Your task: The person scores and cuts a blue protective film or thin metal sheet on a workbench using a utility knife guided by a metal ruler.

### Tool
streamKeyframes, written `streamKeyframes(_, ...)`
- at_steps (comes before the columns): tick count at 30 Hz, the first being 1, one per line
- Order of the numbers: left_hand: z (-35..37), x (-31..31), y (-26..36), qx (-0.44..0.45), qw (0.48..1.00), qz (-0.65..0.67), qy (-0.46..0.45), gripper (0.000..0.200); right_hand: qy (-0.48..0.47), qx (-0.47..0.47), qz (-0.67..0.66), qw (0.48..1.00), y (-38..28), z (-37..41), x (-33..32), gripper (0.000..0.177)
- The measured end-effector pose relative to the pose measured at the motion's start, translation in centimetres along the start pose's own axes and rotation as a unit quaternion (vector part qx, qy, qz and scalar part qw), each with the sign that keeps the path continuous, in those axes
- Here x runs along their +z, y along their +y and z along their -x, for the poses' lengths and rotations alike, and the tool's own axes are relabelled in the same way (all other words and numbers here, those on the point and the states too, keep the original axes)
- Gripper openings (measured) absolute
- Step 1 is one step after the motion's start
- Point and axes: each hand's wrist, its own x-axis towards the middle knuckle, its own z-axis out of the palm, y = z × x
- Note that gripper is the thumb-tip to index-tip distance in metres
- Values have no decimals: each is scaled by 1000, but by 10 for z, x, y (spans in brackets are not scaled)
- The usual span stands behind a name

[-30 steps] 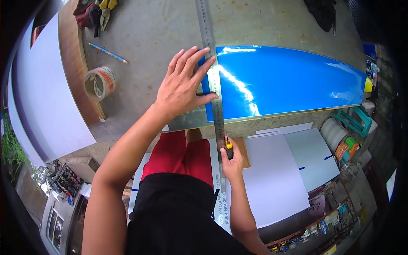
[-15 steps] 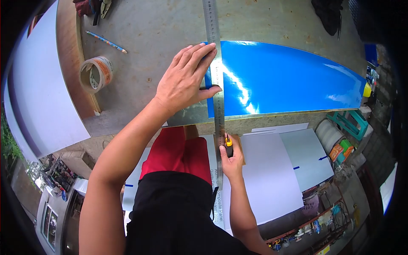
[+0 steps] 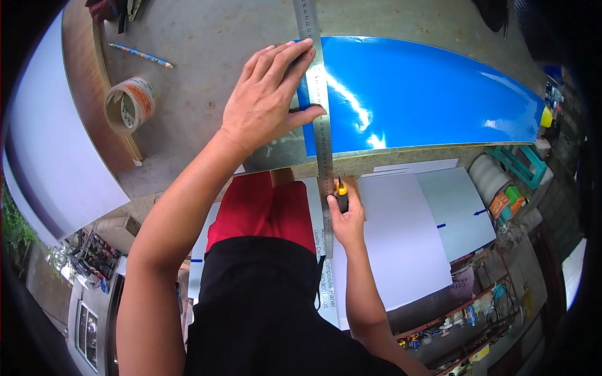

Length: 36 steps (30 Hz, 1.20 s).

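A glossy blue sheet (image 3: 420, 94) with a curved far edge lies on the grey worktable. Across its left end runs a long steel ruler (image 3: 319, 94), which sticks out past the table's near edge toward my body. My left hand (image 3: 266, 91) lies flat on the ruler, fingertips on its far part and thumb spread nearer me. A narrow strip of blue shows left of the ruler, partly under that hand. Below the table edge, my right hand (image 3: 348, 220) grips a black and yellow utility knife (image 3: 343, 198), blade up, with its thumb against the ruler's near part.
A roll of tape (image 3: 130, 104) and a patterned pencil (image 3: 141, 55) rest on the table at left. Beyond them stands a curved white panel (image 3: 50, 138). White sheets (image 3: 401, 238) lie below the table edge, near a green plastic piece (image 3: 517, 164).
The table, the blue sheet and the ruler appear higher in view, as the camera has shifted. Both hands keep nearly the same places on the ruler and knife.
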Motion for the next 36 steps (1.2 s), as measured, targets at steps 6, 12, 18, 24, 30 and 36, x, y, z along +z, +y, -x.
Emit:
streamKeyframes(6,1,1,0,-2,1000,0,9,101,11,-15,-50,999,0,-6,-1,30)
streamKeyframes(12,1,2,-2,6,1000,-6,23,95,73,-52,-20,996,-6,-17,0,19)
streamKeyframes(18,3,7,-5,6,999,14,35,97,102,-8,-43,994,-27,-31,12,18)
streamKeyframes(24,4,6,-5,5,999,18,43,93,95,1,-57,994,-32,-40,15,18)
streamKeyframes(30,4,6,-7,15,999,-11,45,87,90,1,-74,993,-28,-44,16,21)
streamKeyframes(36,6,8,-7,14,999,-23,45,88,88,23,-123,988,-23,-49,21,21)
